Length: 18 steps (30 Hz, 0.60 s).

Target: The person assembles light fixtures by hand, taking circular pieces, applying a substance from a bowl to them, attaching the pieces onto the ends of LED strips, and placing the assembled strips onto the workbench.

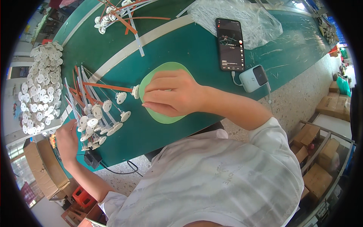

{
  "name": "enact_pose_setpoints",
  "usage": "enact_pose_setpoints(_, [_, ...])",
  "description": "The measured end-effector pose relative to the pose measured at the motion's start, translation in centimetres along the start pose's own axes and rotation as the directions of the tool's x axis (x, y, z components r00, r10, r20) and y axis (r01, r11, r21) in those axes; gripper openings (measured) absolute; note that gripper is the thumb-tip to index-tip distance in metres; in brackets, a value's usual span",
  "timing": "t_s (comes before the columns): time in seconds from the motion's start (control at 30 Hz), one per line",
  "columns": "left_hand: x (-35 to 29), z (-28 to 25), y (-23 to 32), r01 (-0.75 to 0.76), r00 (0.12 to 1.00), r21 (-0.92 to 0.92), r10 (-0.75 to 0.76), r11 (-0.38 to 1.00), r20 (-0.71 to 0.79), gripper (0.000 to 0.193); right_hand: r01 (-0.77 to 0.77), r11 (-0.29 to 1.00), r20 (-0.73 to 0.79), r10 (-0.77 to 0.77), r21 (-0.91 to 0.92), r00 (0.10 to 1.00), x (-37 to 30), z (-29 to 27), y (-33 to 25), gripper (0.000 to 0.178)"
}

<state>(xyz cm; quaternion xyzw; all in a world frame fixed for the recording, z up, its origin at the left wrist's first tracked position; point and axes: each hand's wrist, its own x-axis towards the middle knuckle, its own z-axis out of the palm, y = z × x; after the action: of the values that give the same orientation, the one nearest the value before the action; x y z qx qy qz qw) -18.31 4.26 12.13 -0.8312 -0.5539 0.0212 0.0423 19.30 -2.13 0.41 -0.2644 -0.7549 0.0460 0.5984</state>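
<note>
My right hand [172, 92] is over a green rounded pad [165, 118], its fingers curled and pressed together; whatever they hold is hidden beneath them. By the pad's left edge, close to those fingertips, lies a white round plastic piece [135, 92] at the end of an orange strip [107, 87]. My left hand [67, 140] is at the table's left edge, beside a cluster of white round pieces [92, 122] on grey and orange strips. Its fingers are bent together against that cluster, and I cannot make out what is between them. One loose white piece [121, 98] sits between cluster and pad.
A phone [230, 45] is cabled to a pale blue power bank [253, 78] on the right. Behind are a clear plastic bag [261, 26] and more strips with white pieces [109, 17]. Many white discs [41, 90] are heaped at far left. A black adapter [92, 159] is near my left wrist.
</note>
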Motion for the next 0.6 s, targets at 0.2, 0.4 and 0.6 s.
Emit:
enact_pose_setpoints(0.2, [0.1, -0.2, -0.8, 0.092, 0.991, -0.043, -0.087, 0.995, 0.106, 0.019, -0.008, 1.0, 0.01, 0.008, -0.007, 1.0, 0.0, 0.2, 0.1, 0.019])
enact_pose_setpoints(0.4, [0.9, -1.1, -2.3, 0.096, 0.98, -0.085, -0.08, 0.992, 0.18, 0.034, -0.014, 0.998, 0.041, 0.017, -0.059, 0.999, -0.1, -0.1, 0.0, 0.014])
enact_pose_setpoints(0.6, [4.6, -0.5, 3.3, -0.097, 0.978, -0.083, 0.08, 0.992, -0.193, 0.035, -0.001, 0.998, 0.063, 0.005, -0.062, 0.998, 0.1, -0.2, -0.1, 0.014])
